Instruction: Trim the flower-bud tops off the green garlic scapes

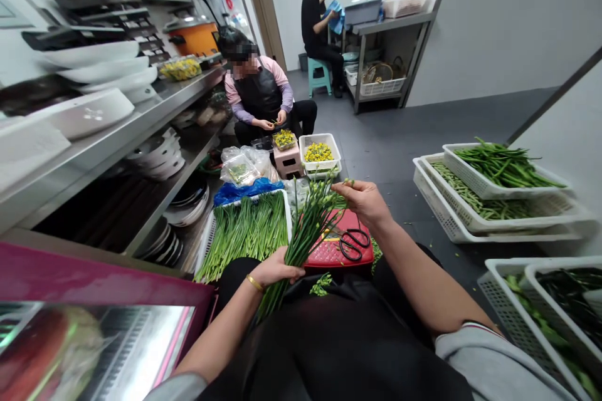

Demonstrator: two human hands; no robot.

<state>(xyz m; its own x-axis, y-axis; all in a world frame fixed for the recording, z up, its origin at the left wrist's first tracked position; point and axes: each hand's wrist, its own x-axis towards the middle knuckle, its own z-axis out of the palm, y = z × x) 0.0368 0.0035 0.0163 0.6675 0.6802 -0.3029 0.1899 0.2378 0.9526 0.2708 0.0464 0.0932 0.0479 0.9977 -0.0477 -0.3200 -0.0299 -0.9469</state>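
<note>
My left hand (277,268) is closed around a bunch of flowering garlic chives (308,222), long green stems with pale buds at the top, held tilted over my lap. Beside the bunch's tips, my right hand (367,200) pinches a small green chive bud (350,183) between thumb and fingers. Below it, black-handled scissors (353,244) lie on a red stool (324,255). A few picked buds (321,284) rest on my black apron (348,344). To the left, more chive stems (249,225) fill a white basket (288,216).
A person (258,88) sits ahead beside a basket of yellow flowers (320,152); another person (317,25) sits farther back. Baskets of green beans (493,200) and leafy vegetables (559,326) stand at right. Steel shelving (188,91) with dishes runs along the left.
</note>
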